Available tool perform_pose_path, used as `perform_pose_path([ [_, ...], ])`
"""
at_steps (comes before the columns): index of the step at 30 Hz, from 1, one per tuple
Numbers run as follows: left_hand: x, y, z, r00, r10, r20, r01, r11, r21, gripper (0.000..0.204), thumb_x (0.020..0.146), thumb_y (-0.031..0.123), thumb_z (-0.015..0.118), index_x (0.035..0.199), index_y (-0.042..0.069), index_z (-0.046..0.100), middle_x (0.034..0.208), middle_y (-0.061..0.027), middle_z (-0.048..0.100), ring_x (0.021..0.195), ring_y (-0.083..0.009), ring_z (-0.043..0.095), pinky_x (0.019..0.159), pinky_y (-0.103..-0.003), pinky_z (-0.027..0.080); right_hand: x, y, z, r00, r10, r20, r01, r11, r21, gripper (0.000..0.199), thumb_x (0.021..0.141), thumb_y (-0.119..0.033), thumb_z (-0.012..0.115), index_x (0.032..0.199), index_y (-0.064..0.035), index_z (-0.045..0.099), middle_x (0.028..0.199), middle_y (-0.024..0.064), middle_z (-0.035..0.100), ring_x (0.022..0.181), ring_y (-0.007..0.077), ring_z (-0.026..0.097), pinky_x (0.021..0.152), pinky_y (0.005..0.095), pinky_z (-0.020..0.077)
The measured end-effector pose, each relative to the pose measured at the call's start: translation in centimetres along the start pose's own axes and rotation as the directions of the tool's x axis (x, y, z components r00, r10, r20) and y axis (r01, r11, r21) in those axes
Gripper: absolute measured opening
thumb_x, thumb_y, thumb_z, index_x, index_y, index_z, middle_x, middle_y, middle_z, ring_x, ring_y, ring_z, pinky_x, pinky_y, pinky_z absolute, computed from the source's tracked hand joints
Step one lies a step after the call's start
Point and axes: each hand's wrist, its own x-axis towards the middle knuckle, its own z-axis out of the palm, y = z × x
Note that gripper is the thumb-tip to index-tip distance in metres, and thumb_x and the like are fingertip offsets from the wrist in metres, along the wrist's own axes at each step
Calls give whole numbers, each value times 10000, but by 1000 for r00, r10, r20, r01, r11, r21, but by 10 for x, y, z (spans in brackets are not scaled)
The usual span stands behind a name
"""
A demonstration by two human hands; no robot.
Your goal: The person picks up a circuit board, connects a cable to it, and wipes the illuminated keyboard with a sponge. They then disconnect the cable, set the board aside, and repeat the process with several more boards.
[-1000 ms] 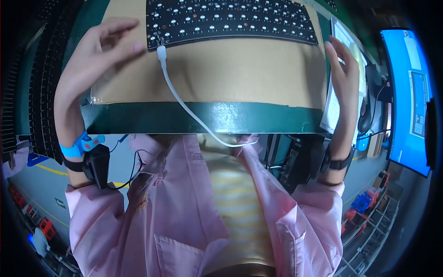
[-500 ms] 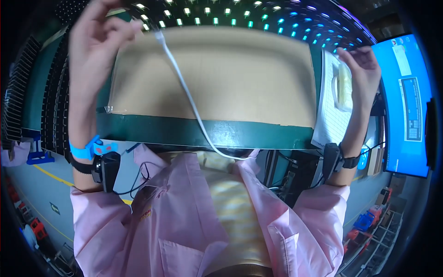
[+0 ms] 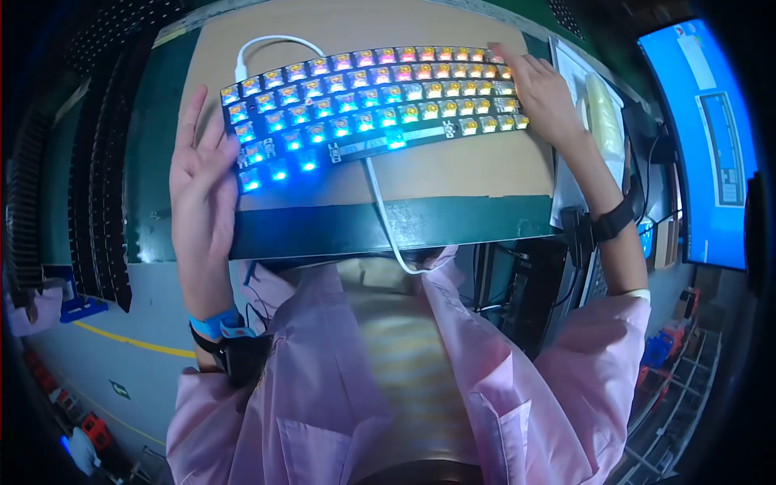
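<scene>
A keyboard without keycaps [image 3: 364, 101] is tilted over a cardboard sheet [image 3: 477, 174], its bare switches lit blue on the left and yellow to pinkish on the right. My left hand [image 3: 202, 182] grips its left end, thumb at the edge and index finger stretched out beside it. At the right end, my right hand [image 3: 546, 97] is closed around the upper corner; its fingertips are partly hidden behind the board. A white cable [image 3: 380, 194] enters the keyboard's far left side, loops behind it and comes out below toward my jacket.
The cardboard lies on a green tabletop [image 3: 339, 226]. Lined paper [image 3: 566, 190] with a pale yellow wrapped item [image 3: 602, 117] is on the right, before a lit monitor [image 3: 711, 153]. Black slotted racks [image 3: 97, 186] stand at the left. Thin black wires hang from my wrist devices.
The keyboard has come down and nearer, its switch side now fully visible. Both hands moved with it, the left one inward to the right. The white cable's plugged end now shows at far left.
</scene>
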Motion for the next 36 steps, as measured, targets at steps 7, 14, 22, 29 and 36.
perform_pose_path([
  [7, -2, -5, -2, 976, -17, 219, 8, 999, 41, 855, 624, -186, 409, 1376, 47, 76, 1362, -234, 199, 1219, -260, 344, 906, -315, 432, 9, -8, -39, 976, 212, -57, -195, 956, 218, 530, 713, 59, 560, 1200, -112, 440, 772, 115, 580, 737, 288, 566, 648, 368, 450],
  [14, -1, -3, 0, 974, -51, 223, 44, 998, 37, 896, 581, -174, 422, 1378, 48, 77, 1382, -208, 177, 1233, -283, 322, 964, -363, 377, 12, -129, -63, 963, 153, 220, -233, 887, 399, 569, 722, -33, 571, 1266, -53, 404, 661, 70, 563, 552, 237, 551, 526, 335, 436],
  [22, -1, -6, -19, 969, -86, 231, 113, 988, -104, 873, 570, -48, 472, 1365, 4, 116, 1400, -195, 176, 1288, -312, 221, 1058, -417, 210, -8, -79, -68, 909, 409, -86, -329, 826, 457, 325, 750, -105, 555, 1074, -93, 559, 716, 90, 563, 603, 269, 554, 550, 351, 441],
  [29, 3, -8, -22, 939, -273, 208, 330, 883, -333, 540, 820, 7, 349, 1332, -41, 186, 1376, -187, 242, 1261, -292, 281, 1043, -433, 226, -86, 51, -57, 452, 892, 16, -889, 451, -75, 340, 792, -338, 581, 1074, -147, 563, 868, 160, 552, 875, 321, 542, 737, 386, 431],
  [36, 1, -2, -16, 910, -371, 186, 411, 868, -278, 429, 907, 24, 260, 1328, -26, 194, 1350, -202, 283, 1228, -287, 341, 1029, -454, 273, -90, 64, -43, 419, 897, 141, -889, 375, 263, 520, 736, -358, 642, 1187, -183, 451, 919, 167, 575, 877, 293, 571, 699, 382, 470],
])
